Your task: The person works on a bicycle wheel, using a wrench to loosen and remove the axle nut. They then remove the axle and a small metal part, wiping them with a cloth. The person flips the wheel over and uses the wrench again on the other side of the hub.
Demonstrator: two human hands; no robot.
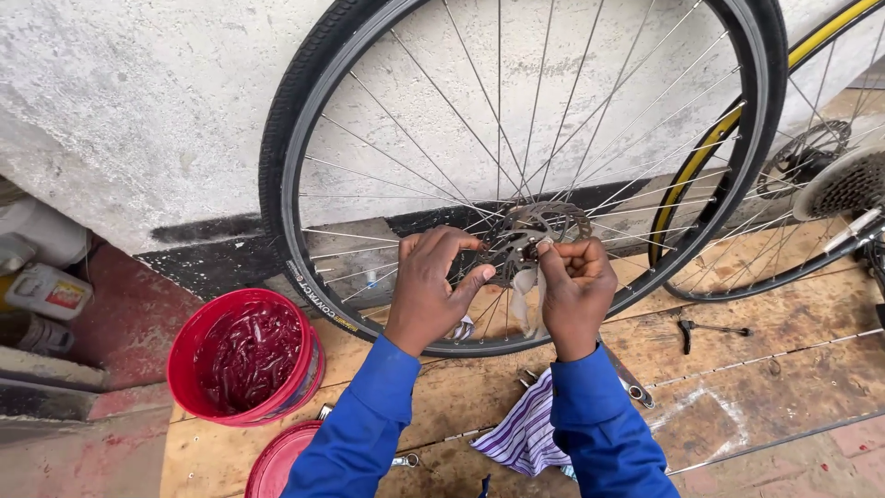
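Wheel hub (527, 242) pinched by L hand (431, 288), R hand (573, 286) gripping white rag (524, 293), both wrists raised.

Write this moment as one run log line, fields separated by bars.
left hand: at wheel hub | right hand: pinching white cloth at hub | wheel: upright against wall | red tub: left, open

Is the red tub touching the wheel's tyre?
Apart. The head view shows bare wooden board between the red tub and the tyre of the wheel leaning on the wall.
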